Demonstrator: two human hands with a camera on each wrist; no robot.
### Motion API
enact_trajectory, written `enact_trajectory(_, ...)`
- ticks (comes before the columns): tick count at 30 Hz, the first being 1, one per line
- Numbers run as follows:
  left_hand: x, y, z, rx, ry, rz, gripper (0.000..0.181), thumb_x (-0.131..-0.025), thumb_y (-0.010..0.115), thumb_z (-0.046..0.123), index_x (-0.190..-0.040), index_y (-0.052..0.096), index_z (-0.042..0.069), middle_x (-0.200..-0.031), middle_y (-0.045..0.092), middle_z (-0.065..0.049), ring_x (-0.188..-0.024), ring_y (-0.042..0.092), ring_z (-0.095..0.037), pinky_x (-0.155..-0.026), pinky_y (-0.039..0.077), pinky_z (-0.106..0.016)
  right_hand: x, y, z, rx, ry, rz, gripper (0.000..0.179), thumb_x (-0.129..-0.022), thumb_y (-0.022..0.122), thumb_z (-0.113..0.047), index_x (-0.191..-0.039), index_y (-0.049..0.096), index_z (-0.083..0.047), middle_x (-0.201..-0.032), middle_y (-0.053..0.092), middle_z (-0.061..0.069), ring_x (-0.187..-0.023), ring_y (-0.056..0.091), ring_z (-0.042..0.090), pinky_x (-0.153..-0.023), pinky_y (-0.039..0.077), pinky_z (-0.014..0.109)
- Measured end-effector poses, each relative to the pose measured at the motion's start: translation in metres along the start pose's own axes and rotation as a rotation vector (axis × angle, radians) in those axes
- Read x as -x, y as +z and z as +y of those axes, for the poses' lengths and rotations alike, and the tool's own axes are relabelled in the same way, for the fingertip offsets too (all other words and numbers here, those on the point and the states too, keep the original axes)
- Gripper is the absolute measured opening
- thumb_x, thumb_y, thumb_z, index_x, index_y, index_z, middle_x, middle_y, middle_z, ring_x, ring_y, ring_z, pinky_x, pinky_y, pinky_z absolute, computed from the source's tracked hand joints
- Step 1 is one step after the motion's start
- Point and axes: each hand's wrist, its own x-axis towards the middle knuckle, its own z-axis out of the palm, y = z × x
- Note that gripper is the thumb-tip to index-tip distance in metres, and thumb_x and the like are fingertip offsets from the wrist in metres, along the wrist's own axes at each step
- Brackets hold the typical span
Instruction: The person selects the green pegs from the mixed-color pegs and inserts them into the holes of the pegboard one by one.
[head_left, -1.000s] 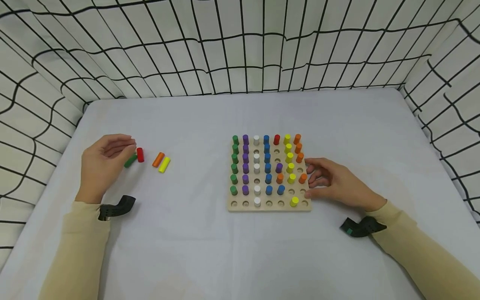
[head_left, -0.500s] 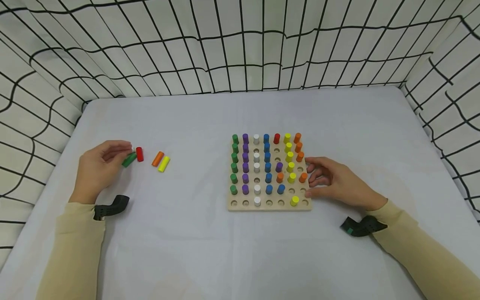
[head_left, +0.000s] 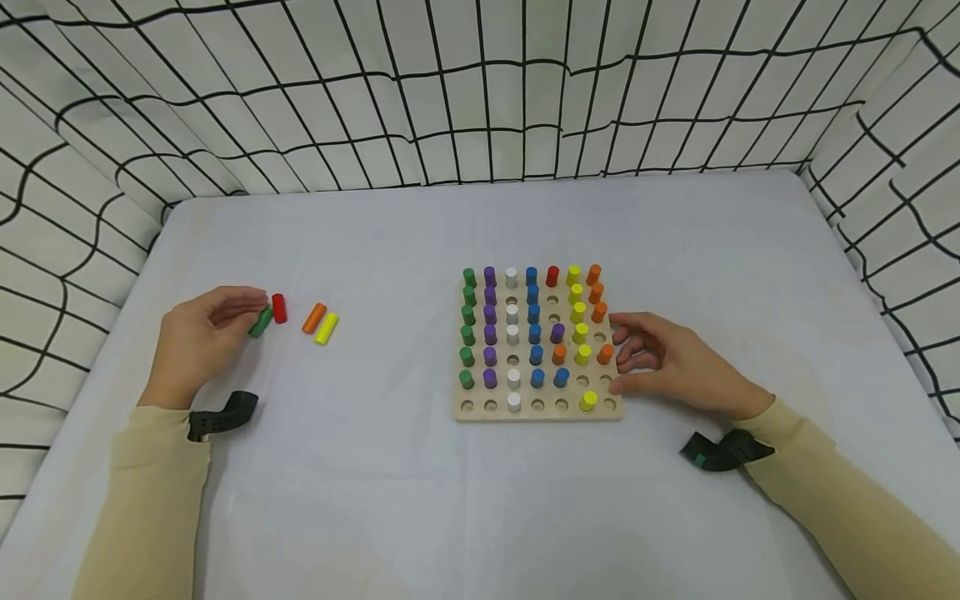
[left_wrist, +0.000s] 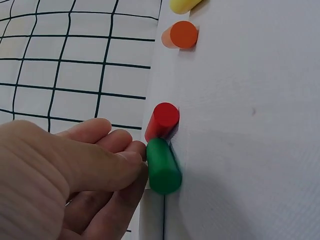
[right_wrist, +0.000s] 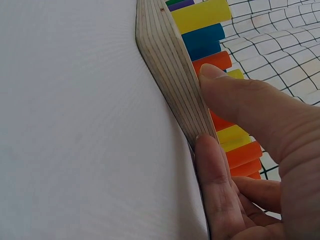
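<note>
At the left, my left hand [head_left: 206,333] has thumb and fingertips drawn together at the end of a green peg [left_wrist: 165,167], pinching it low over the white cloth. Right beside it lies a red peg [left_wrist: 165,117], its far part overlapped by the green one. A wooden pegboard [head_left: 525,414] lies right of centre, holding upright pegs in coloured columns, with some bare holes. My right hand [head_left: 675,358] holds the board's right edge. In the right wrist view the thumb is near its upper face, and a fingertip rests against the layered side [right_wrist: 170,75].
An orange peg [head_left: 314,317] and a yellow peg [head_left: 327,328] lie side by side, a little right of the red one. White cloth [head_left: 375,467] covers the table. Black wire mesh [head_left: 487,100] rises along the back and both sides.
The left hand comes down slightly to the green peg, and the peg turns a little at the fingertips. My right hand stays on the pegboard's edge.
</note>
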Motion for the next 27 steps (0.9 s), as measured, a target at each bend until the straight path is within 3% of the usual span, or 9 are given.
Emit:
enact_trajectory(12, -0.0002, -0.0034, -0.0013, 0.004, 0.014, -0.045, 0.033, -0.097, 0.072, 0.015, -0.129, 0.069, 0.008, -0.123, 0.074, -0.021, -0.082, 0.046, 0.035, -0.071, 0.04, 0.006, 0.0022, -0.0011, -0.0018, -0.024, -0.002, 0.007, 0.089, -0.083, 0.088, -0.025, -0.155, 0.039, -0.006, -0.125, 0.057, 0.01, -0.101, 0.067, 0.01, -0.09, 0.057, 0.011)
enact_trajectory(20, 0.0028, -0.0076, -0.0018, -0.055, -0.006, -0.155, 0.042, -0.096, 0.076, 0.025, -0.133, 0.066, 0.008, -0.128, 0.072, -0.022, -0.082, 0.044, 0.032, -0.072, 0.038, 0.001, 0.0026, -0.0002, 0.0, -0.046, -0.033, 0.017, 0.087, -0.083, 0.088, -0.02, -0.154, 0.039, -0.004, -0.124, 0.056, 0.01, -0.099, 0.068, 0.008, -0.09, 0.058, 0.012)
enact_trajectory(23, 0.0036, -0.0077, -0.001, -0.071, -0.019, -0.185, 0.044, -0.095, 0.076, 0.026, -0.134, 0.065, 0.007, -0.129, 0.071, -0.022, -0.088, 0.061, 0.017, -0.073, 0.038, 0.001, 0.0026, 0.0001, 0.0003, -0.056, -0.039, 0.012, 0.087, -0.084, 0.088, -0.019, -0.154, 0.039, -0.003, -0.124, 0.056, 0.011, -0.099, 0.068, 0.008, -0.09, 0.058, 0.012)
enact_trajectory(25, 0.0036, -0.0071, -0.0005, -0.085, -0.031, -0.201, 0.047, -0.095, 0.077, 0.027, -0.135, 0.064, 0.007, -0.129, 0.071, -0.022, -0.097, 0.071, -0.005, -0.073, 0.038, -0.001, 0.0025, 0.0004, 0.0002, -0.058, -0.042, 0.01, 0.087, -0.084, 0.088, -0.02, -0.154, 0.039, -0.003, -0.124, 0.056, 0.011, -0.099, 0.068, 0.009, -0.09, 0.058, 0.013)
enact_trajectory(27, 0.0036, -0.0061, -0.0002, -0.098, -0.04, -0.215, 0.049, -0.094, 0.078, 0.028, -0.135, 0.064, 0.006, -0.129, 0.071, -0.022, -0.106, 0.071, -0.026, -0.073, 0.038, -0.003, 0.0024, 0.0006, 0.0003, -0.063, -0.042, 0.006, 0.087, -0.084, 0.087, -0.019, -0.154, 0.039, -0.003, -0.124, 0.056, 0.011, -0.1, 0.067, 0.009, -0.09, 0.058, 0.013)
